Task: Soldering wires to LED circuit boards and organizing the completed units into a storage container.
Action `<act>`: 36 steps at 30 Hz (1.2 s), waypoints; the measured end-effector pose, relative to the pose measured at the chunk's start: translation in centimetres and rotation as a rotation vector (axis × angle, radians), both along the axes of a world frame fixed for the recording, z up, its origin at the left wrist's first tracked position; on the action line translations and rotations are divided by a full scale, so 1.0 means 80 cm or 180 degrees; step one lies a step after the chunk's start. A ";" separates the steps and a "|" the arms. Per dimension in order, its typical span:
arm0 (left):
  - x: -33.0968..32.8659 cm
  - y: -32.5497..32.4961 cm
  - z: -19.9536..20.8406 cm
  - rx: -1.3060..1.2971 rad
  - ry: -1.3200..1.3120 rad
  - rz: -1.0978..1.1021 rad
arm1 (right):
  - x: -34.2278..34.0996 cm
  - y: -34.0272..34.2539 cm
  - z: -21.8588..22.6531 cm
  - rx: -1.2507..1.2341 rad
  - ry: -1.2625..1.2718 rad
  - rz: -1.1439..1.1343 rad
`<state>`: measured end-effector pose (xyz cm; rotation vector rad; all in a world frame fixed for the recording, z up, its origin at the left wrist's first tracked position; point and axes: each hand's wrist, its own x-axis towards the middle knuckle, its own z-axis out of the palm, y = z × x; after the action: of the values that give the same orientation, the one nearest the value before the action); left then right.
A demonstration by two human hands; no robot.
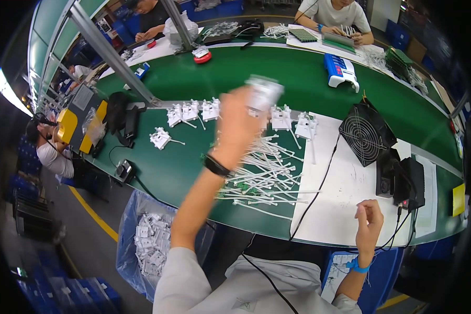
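Observation:
My left hand (238,118), smeared by motion, reaches out over the far part of the green bench and is closed on a white plastic part (265,93), also blurred. Beneath that arm lies a heap of white cables with plugs (264,172). Several white plastic parts with short cables (281,119) stand in a row along the bench's back edge, on both sides of the hand. One similar part (162,137) sits apart at the left. My right hand (370,217) hovers by the front edge of a white sheet (324,209), fingers loosely bent and apart, with nothing visible in it.
A black fan (365,135) and black boxes (400,180) with cords stand at the right. A plastic-lined bin of white parts (153,243) is below the front edge. Beyond the green conveyor (288,68), which bears a blue-white device (341,71), other people work.

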<state>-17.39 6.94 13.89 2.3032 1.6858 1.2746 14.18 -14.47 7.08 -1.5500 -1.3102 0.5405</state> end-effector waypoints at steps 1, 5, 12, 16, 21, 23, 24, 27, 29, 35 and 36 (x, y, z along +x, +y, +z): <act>-0.043 0.016 0.003 0.0312 -0.0064 0.0277 | -0.005 0.001 0.004 0.0056 0.0033 0.0160; -0.217 0.047 -0.070 -0.0303 0.0382 0.1503 | -0.030 0.011 0.019 -0.0310 -0.0108 0.0915; -0.287 -0.001 -0.147 -0.0569 0.0558 0.1979 | -0.081 0.011 -0.005 -0.0488 -0.0078 0.1446; -0.262 0.007 -0.178 -0.0530 0.0473 0.1760 | -0.090 0.001 -0.027 -0.0439 -0.0008 0.1436; -0.239 -0.003 -0.173 -0.0622 0.0370 0.1788 | -0.099 -0.005 -0.033 -0.0438 0.0067 0.1477; -0.245 0.004 -0.171 -0.0517 0.0483 0.2049 | -0.097 -0.008 -0.035 -0.0390 0.0069 0.1498; -0.251 0.012 -0.174 -0.0551 0.0587 0.2265 | -0.095 -0.008 -0.039 -0.0399 0.0053 0.1503; -0.270 0.026 -0.178 -0.0714 0.0858 0.2787 | -0.091 -0.017 -0.041 -0.0428 0.0057 0.1537; -0.274 0.024 -0.180 -0.0660 0.0997 0.2819 | -0.084 -0.023 -0.041 -0.0538 0.0085 0.1499; -0.295 -0.003 -0.176 -0.0786 0.1101 0.2635 | -0.069 -0.023 -0.012 -0.0566 0.0005 0.1586; -0.298 -0.009 -0.176 -0.0616 0.1124 0.2580 | -0.073 -0.021 0.002 -0.0467 -0.0052 0.1620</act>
<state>-41.25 6.21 -0.19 1.8470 2.8859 0.6876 8.33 -16.17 7.26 -1.3313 -1.7193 0.9596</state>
